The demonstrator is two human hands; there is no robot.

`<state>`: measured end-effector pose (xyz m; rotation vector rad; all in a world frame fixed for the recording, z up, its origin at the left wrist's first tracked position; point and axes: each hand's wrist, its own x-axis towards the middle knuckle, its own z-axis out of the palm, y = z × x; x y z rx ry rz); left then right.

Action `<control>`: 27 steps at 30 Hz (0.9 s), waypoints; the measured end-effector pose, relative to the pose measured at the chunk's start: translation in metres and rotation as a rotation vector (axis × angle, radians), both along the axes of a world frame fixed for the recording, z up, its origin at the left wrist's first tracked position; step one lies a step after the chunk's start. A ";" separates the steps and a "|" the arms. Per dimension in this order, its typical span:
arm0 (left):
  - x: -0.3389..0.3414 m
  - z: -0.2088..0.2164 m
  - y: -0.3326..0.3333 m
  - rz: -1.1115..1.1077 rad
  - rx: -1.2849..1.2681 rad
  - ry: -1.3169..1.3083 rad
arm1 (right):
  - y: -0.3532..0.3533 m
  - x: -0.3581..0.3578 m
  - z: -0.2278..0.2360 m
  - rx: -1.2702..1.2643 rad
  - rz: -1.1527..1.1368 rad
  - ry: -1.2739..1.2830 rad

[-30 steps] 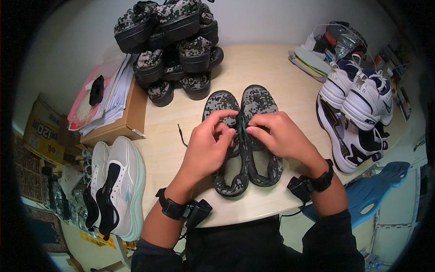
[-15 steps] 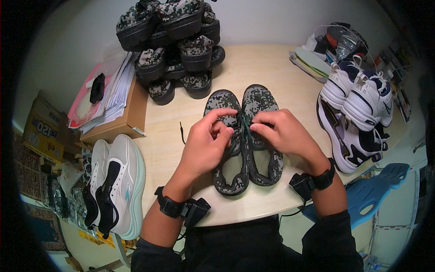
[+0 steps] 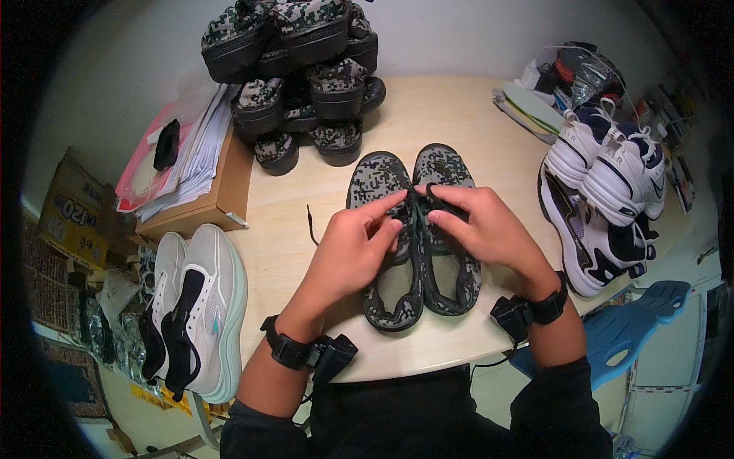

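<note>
A pair of grey-and-black digital camouflage shoes stands side by side before me, toes pointing away: the left shoe [image 3: 376,174] and the right shoe [image 3: 445,162]. Dark shoelaces [image 3: 418,218] run down between their inner edges. With bent fingers, my left hand [image 3: 348,249] pinches at the lace near the tongues. My right hand [image 3: 485,229] is closed on the lace from the other side, a dark loop showing by its index finger. The fingertips of both hands nearly meet. A loose lace end [image 3: 311,223] lies left of the pair.
Several more camouflage shoes [image 3: 336,88] are piled at the back. At left are grey-white sneakers [image 3: 206,329] and a cardboard box [image 3: 218,187] bearing papers [image 3: 191,164]. White-and-navy sneakers [image 3: 612,183] are stacked at right, near a blue plastic chair [image 3: 638,321].
Both hands' fingertips have come closer together over the laces. A dark lace loop now shows at my right index finger. The whole view has shifted slightly.
</note>
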<state>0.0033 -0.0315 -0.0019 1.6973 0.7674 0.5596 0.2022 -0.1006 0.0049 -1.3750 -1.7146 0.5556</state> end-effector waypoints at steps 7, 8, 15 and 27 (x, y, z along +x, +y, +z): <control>0.006 -0.009 -0.005 -0.033 0.299 -0.029 | -0.002 -0.003 0.007 -0.129 -0.015 -0.007; 0.008 -0.009 -0.005 -0.038 0.355 -0.009 | -0.002 -0.003 0.004 -0.077 -0.042 0.020; 0.007 -0.014 -0.006 0.025 0.372 -0.059 | -0.002 -0.007 0.007 -0.183 -0.132 0.004; 0.013 -0.012 -0.009 -0.050 0.666 0.036 | 0.003 0.009 0.001 -0.353 -0.171 0.086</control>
